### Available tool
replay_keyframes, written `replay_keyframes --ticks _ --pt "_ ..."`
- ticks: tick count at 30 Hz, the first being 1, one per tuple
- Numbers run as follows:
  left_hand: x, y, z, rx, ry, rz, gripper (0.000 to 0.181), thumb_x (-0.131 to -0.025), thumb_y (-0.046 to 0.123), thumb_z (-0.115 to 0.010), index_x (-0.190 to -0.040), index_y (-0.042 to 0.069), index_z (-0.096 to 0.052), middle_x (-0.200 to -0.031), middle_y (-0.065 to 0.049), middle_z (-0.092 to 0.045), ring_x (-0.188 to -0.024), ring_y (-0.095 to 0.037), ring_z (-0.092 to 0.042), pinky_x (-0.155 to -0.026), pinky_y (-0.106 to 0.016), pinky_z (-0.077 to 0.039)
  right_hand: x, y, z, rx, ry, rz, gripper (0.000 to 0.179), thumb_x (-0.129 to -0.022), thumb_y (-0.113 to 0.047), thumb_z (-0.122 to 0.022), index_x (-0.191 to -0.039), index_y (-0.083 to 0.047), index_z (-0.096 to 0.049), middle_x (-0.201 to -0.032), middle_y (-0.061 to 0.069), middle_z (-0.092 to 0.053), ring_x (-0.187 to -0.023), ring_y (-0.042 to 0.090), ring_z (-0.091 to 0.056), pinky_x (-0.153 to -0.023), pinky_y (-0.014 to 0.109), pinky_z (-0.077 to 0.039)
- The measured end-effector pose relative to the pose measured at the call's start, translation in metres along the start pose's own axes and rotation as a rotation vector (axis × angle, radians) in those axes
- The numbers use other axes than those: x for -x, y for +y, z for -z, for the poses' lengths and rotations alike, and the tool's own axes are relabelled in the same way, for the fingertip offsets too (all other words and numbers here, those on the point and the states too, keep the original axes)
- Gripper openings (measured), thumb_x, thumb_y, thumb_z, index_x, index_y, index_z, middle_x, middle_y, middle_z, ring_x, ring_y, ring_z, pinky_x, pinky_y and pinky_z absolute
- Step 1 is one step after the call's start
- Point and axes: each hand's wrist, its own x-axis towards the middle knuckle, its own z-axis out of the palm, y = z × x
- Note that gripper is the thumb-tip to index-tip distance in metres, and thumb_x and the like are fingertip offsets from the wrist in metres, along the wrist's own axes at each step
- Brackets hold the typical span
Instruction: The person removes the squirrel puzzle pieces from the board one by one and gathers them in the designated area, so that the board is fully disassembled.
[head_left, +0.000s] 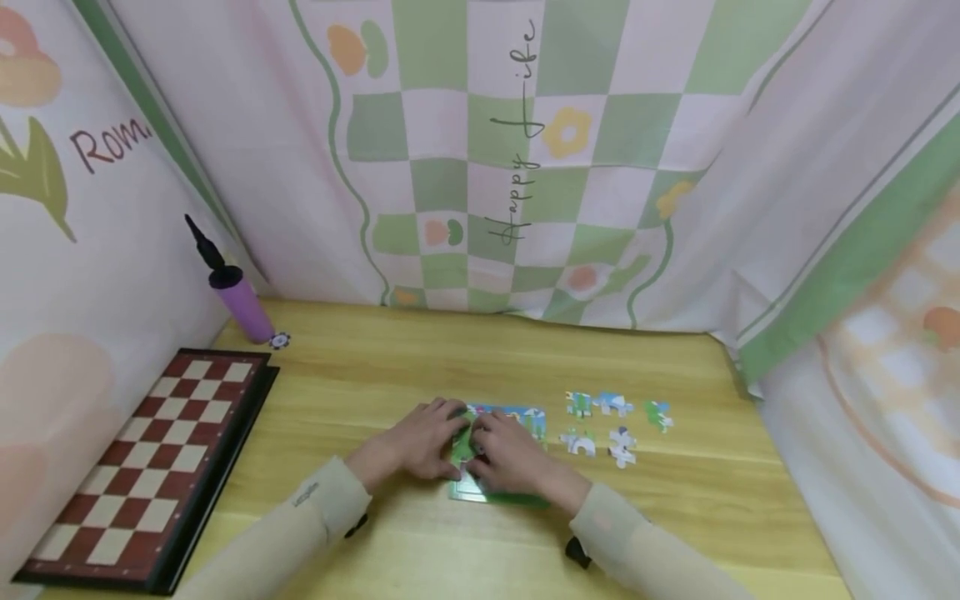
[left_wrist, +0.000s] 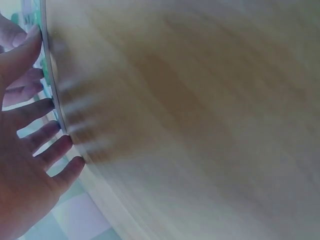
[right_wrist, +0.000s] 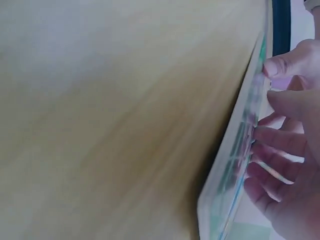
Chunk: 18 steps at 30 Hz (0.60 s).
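Observation:
A jigsaw puzzle board [head_left: 468,489] with a green border lies on the table, its picture partly hidden under both hands. My left hand [head_left: 426,439] is at the board's left edge, fingers spread and fingertips along the rim in the left wrist view. Over the middle of the board reaches my right hand [head_left: 516,454]; its slightly bent fingers touch the puzzle's surface, the thumb [right_wrist: 280,65] apart from them. No piece shows between the fingers of either hand.
Several loose jigsaw pieces [head_left: 577,443] lie right of the board. At the left stands a folding chessboard [head_left: 153,467]; behind it are a purple hand pump [head_left: 243,310] with a black nozzle and a small round chip [head_left: 280,340]. Patterned curtains [head_left: 502,183] hang around the table.

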Motion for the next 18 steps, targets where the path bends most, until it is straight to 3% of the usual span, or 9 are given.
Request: replay_keyframes --ticks 6,12,15,18 --pt "0.0 0.001 0.001 0.018 0.002 0.002 0.081 -0.087 0.057 -0.077 -0.149 0.011 -0.052 -0.161 -0.013 -0.043 -0.144 -0.033 -0.045 -0.118 -0.055 -0.045 -0.001 -0.005 -0.002 -0.057 -0.048 -0.107 0.026 -0.092 -0.029 -0.076 -0.101 -0.006 -0.069 -0.095 0.004 -0.064 -0.09 0.018 -0.056 -0.086 0.038 -0.053" --pt "-0.001 0.001 0.0 0.007 0.006 -0.001 0.083 -0.088 0.056 -0.077 -0.152 0.012 -0.048 -0.16 -0.012 -0.043 -0.143 -0.032 -0.046 -0.117 -0.054 -0.046 -0.006 -0.008 0.004 -0.174 -0.167 -0.259 0.049 -0.094 -0.029 -0.074 -0.131 0.0 -0.061 -0.112 0.012 -0.065 -0.105 0.026 -0.06 -0.092 0.045 -0.056" --pt "-0.002 0.001 0.0 0.012 -0.002 0.005 0.082 -0.087 0.056 -0.077 -0.151 0.013 -0.049 -0.16 -0.012 -0.043 -0.143 -0.032 -0.045 -0.118 -0.055 -0.046 -0.009 -0.007 0.006 -0.197 -0.211 -0.301 0.046 -0.095 -0.031 -0.074 -0.13 -0.003 -0.062 -0.114 0.011 -0.064 -0.108 0.026 -0.059 -0.094 0.045 -0.056" --pt "-0.002 0.002 0.001 0.015 -0.003 0.01 0.08 -0.086 0.057 -0.078 -0.148 0.014 -0.051 -0.16 -0.012 -0.043 -0.143 -0.032 -0.045 -0.117 -0.055 -0.045 -0.012 -0.005 0.007 -0.217 -0.216 -0.306 0.04 -0.093 -0.029 -0.077 -0.122 -0.005 -0.064 -0.109 0.008 -0.062 -0.1 0.021 -0.056 -0.086 0.039 -0.055"
